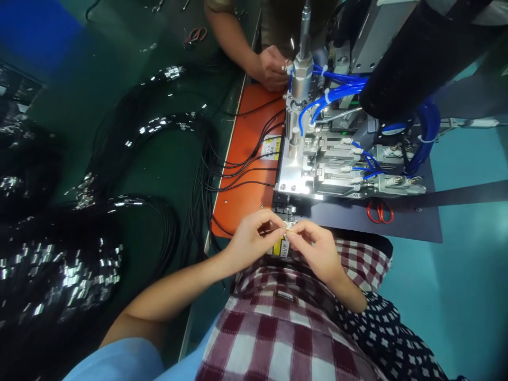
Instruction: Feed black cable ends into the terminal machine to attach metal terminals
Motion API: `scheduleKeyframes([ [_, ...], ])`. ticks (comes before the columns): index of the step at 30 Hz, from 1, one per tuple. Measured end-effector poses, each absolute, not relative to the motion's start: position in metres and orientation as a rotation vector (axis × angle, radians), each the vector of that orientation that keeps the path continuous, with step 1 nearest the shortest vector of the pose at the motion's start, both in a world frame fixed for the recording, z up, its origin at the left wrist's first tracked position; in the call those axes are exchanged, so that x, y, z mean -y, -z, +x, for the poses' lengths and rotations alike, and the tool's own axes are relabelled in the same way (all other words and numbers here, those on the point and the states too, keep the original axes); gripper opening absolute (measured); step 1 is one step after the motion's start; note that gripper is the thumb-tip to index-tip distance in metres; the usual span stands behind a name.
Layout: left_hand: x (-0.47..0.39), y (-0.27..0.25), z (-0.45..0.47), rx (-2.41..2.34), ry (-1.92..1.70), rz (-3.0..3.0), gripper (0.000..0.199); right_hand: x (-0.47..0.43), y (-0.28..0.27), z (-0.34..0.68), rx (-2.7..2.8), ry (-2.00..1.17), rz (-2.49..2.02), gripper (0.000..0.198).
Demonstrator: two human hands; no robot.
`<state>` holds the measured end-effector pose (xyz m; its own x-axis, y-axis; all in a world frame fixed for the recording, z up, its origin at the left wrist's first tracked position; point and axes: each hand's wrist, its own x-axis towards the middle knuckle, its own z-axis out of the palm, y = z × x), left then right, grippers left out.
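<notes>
My left hand (254, 238) is closed in a pinch, just in front of the machine's near edge. A thin black cable (223, 227) runs into it from the left, and its end lies between my fingertips. Fingertip to fingertip with it, my right hand (317, 250) pinches something tiny at the cable's end, too small to make out. Right behind both hands stands the metal machine (296, 177), with several black cables reaching its left side. A yellow and white label (281, 247) shows just below my fingers.
Another person's hand (273, 67) is at the machine's far side. Thick bundles of black cables (159, 124) with shiny ends cover the dark green table (130, 90). Blue air hoses (341, 92) and a black tube (413, 58) hang at right. Red-handled scissors (380, 212) lie on the grey plate.
</notes>
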<state>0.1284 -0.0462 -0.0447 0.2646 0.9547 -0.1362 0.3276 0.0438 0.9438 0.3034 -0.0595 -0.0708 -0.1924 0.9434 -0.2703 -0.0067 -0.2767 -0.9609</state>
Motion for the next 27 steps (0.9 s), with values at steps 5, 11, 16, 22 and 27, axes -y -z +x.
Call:
scheduleKeyframes([
  [5,0.03,0.038,0.126,-1.211,-0.555,1.223,0.017,0.059,0.074,0.302,1.169,-1.561,-1.273,0.015],
  [11,0.024,0.038,0.127,-1.269,-0.534,1.211,0.015,0.054,0.073,0.304,1.167,-1.474,-1.319,0.017],
  [16,0.025,0.046,0.126,-1.3,-0.577,1.275,0.015,0.051,0.079,0.309,1.097,-1.485,-1.333,0.019],
  [22,0.024,0.054,0.128,-1.395,-0.682,1.574,0.005,0.043,0.085,0.323,1.138,-1.494,-1.369,0.022],
  [27,0.021,0.054,0.128,-1.388,-0.681,1.704,0.005,0.039,0.09,0.325,1.163,-1.46,-1.381,0.022],
])
